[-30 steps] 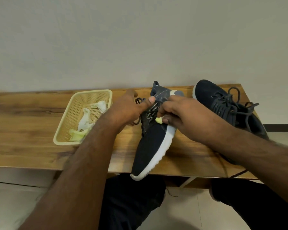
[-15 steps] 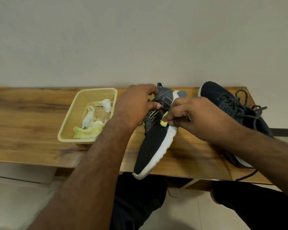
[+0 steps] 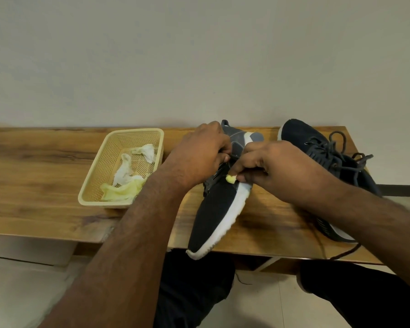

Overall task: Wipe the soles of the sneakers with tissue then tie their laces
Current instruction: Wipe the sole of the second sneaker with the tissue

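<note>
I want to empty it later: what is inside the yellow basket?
Inside the yellow basket lie crumpled white tissues and a pale yellow wad at its near end. Anything beneath them is covered.

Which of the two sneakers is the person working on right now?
The sneaker with the thick white sole, in the middle of the bench: both hands, left hand and right hand, are at its laces. The other sneaker, at the right end, lies untouched.

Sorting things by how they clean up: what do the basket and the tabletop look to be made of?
Basket: likely moulded plastic, pale yellow and matt, going by its even perforated mesh walls and smooth rim. Tabletop: wood or wood-look laminate, brown with streaked grain and a slight sheen; which one, I cannot tell.
</note>
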